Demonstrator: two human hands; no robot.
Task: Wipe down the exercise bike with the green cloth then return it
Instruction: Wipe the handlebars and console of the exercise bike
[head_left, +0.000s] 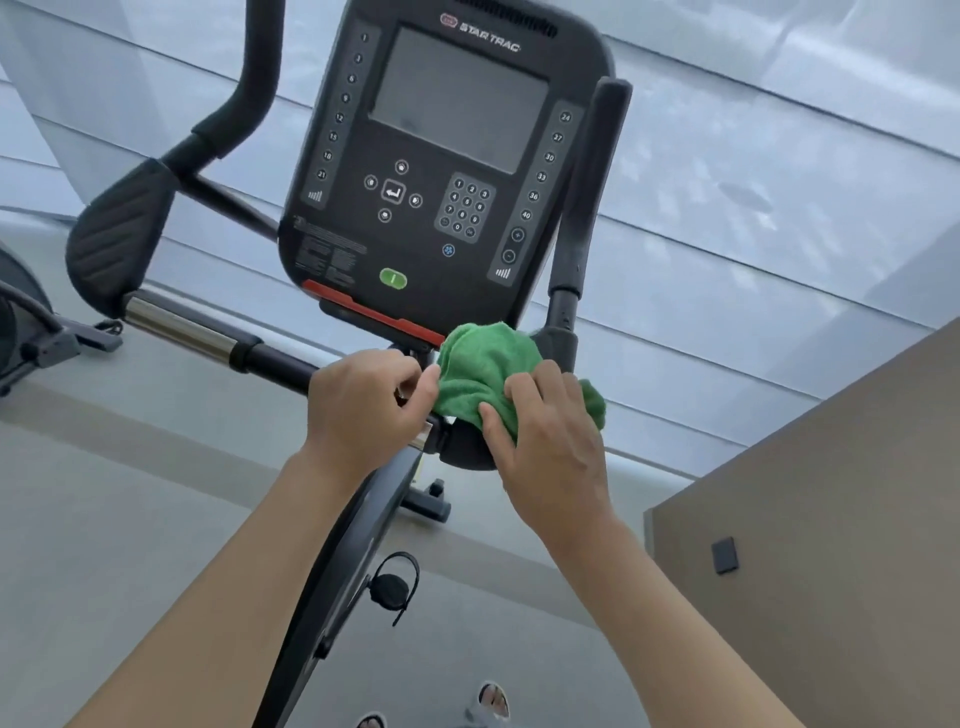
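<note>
The exercise bike fills the middle of the head view, its black console (441, 171) tilted toward me with a dark screen and keypad. A bunched green cloth (478, 371) lies on the handlebar junction just below the console's red strip. My right hand (550, 431) grips the cloth from the right, fingers curled over it, pressing it onto the black handlebar mount. My left hand (363, 405) sits just left of the cloth with fingers curled, its fingertips pinching the cloth's left edge. The left handlebar (182, 327) runs off to a padded arm rest.
A right upright grip (592, 208) rises beside the console. The bike's frame (332, 571) and a pedal (392, 590) lie below my arms. A brown wall or cabinet (831, 519) stands at right. Part of another machine (31, 322) is at far left. Windows are behind.
</note>
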